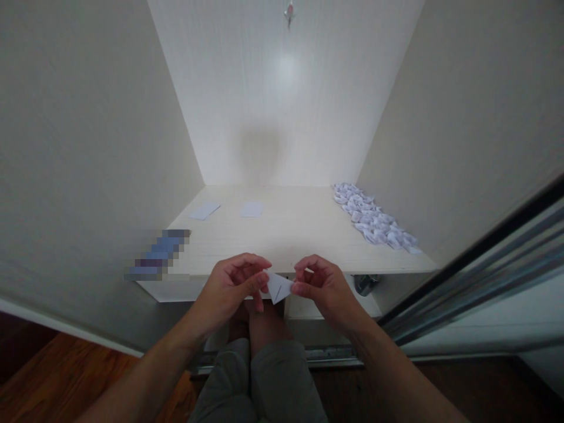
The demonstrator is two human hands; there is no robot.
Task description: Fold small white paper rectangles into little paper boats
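A small piece of white folded paper (278,288), with a point facing down and a slanting crease or slit, is held up in front of the shelf's front edge. My left hand (241,281) pinches its left corner between thumb and fingers. On the other side, my right hand (318,283) grips the right corner with thumb and fingertips. Farther back on the white shelf (282,235) lie a flat square paper (252,209) and, to its left, some flat white paper (205,211).
Along the shelf's right side runs a long heap of folded white papers (374,220). A blurred-out bluish item (161,252) sits at the left front edge. Below the shelf, at the right, is a dark round object (366,284). Side walls and a sliding-door track (476,258) bound the space.
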